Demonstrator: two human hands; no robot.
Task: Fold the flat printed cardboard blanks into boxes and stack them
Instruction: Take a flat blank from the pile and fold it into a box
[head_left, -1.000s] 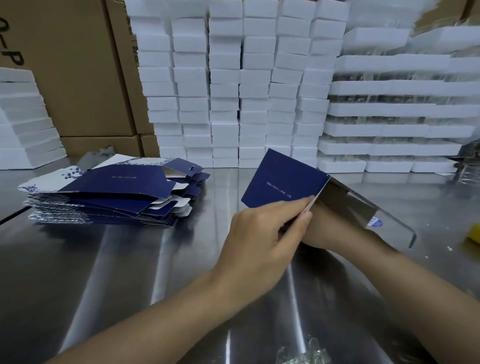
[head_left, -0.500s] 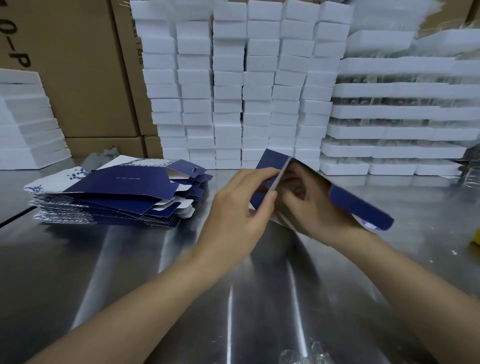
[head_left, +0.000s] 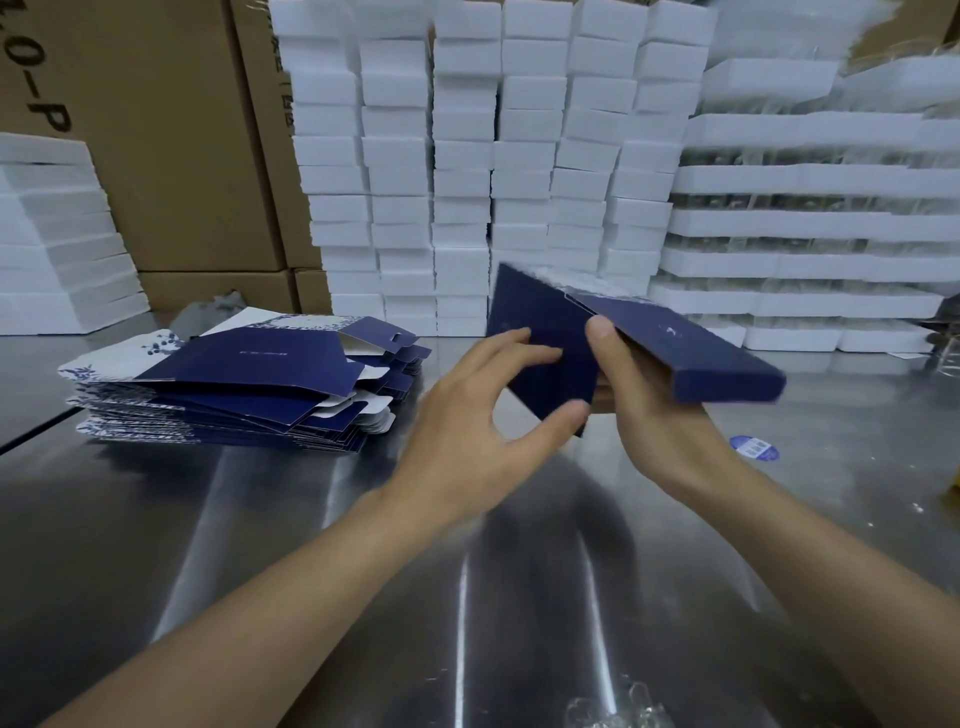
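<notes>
Opened wider since half a second ago, the blue box is held centre right above the steel table, body clamped in the right hand as a brace, end panel pinched by the left hand, presumably for folding; flat blanks are kept stacked at left.

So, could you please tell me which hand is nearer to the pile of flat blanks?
Left. The left hand is just right of the pile, apart from it, gripping the box; the right hand holds the box farther right.
</notes>
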